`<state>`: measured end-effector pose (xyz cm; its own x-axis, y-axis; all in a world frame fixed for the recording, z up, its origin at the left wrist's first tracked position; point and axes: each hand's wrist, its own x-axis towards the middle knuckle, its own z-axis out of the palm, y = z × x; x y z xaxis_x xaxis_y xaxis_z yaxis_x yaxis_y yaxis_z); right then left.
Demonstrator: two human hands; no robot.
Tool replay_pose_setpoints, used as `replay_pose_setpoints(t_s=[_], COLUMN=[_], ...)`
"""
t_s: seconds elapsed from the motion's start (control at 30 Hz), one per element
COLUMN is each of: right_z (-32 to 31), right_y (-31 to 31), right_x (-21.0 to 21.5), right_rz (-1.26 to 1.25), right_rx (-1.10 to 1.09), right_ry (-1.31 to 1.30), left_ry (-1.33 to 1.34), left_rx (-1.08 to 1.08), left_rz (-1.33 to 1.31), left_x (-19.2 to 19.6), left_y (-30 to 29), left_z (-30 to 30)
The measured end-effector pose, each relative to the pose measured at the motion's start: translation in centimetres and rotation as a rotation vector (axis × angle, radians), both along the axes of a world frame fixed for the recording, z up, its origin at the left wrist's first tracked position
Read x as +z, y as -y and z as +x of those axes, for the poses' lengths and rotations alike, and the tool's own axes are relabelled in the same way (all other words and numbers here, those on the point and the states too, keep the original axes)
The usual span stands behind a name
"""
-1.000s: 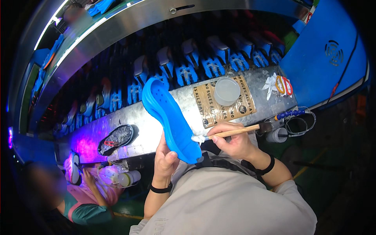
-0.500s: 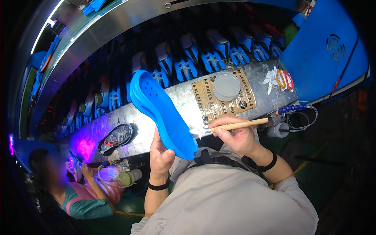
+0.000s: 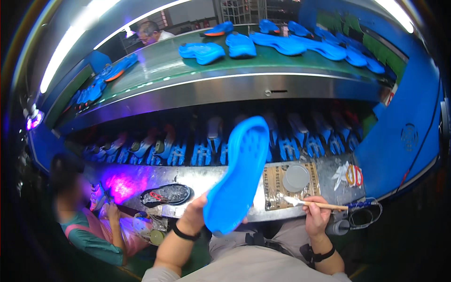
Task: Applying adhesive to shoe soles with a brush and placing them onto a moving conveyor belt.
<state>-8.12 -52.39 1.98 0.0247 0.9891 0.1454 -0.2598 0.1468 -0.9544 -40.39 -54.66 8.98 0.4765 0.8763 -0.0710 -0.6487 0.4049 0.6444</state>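
A blue shoe sole [image 3: 239, 178] stands nearly upright above the metal bench's front edge, its hollow inner side with several small holes towards me. My left hand [image 3: 194, 217] grips it at the lower left edge; some fingers are hidden behind it. In my right hand [image 3: 317, 219], fingers closed round the wooden handle, is a brush [image 3: 326, 206] with pale bristles. Its tip points left, over brown paper [image 3: 273, 189] taped or laid on the bench. Just beyond the bristles a round translucent tub [image 3: 296, 177] sits on that paper.
A black tray-like piece with a red clip [image 3: 164, 195] lies on the bench [image 3: 253, 214]. Scissors [image 3: 353, 175] rest at right beside crumpled white paper. Behind, shoes stand in a low rack; above, a green conveyor [image 3: 155, 63] carries blue soles. A co-worker [image 3: 91, 230] sits at left.
My view has tilted up, bringing the conveyor into sight. The sole has turned more upright. The brush has moved from beside the sole to over the brown paper near the tub.
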Motion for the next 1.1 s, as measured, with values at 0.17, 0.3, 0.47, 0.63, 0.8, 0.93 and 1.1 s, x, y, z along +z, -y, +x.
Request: replay_pose_setpoints(t_s=[0.17, 0.3, 0.47, 0.63, 0.8, 0.93, 1.1], right_z=[-0.7, -1.6, -1.7, -1.1, -1.0, -0.8, -0.9], right_y=[1.1, 2.0, 2.1, 1.9, 1.9, 2.1, 1.3], right_x=[-0.5, -1.0, -2.9, -3.6, -3.1, -2.7, -2.7], right_rz=[0.029, -0.065, -0.103, -0.116, -0.163, -0.195, -0.237], right_rx=[0.034, 0.122, 0.117, 0.065, 0.06, 0.121, 0.142], right_ry=[0.022, 0.036, 0.017, 0.008, 0.098, 0.089, 0.053], left_ry=[0.433, 0.342, -0.264, -0.875, -0.553, -0.782, -1.184], left_rx=[0.264, 0.593, 0.819, 1.34, 1.515, 1.31, 1.56], left_rz=[0.45, 0.084, 0.298, 0.146, -0.029, -0.038, -0.017], left_x=[11.5, 15.4, 13.9, 13.1, 13.2, 13.7, 13.6], left_y=[-15.7, -22.6, -21.5, -19.8, -16.0, -14.8, -14.0], left_z=[-7.2, -11.1, -19.1, -35.6, -50.5, -53.9, -49.2])
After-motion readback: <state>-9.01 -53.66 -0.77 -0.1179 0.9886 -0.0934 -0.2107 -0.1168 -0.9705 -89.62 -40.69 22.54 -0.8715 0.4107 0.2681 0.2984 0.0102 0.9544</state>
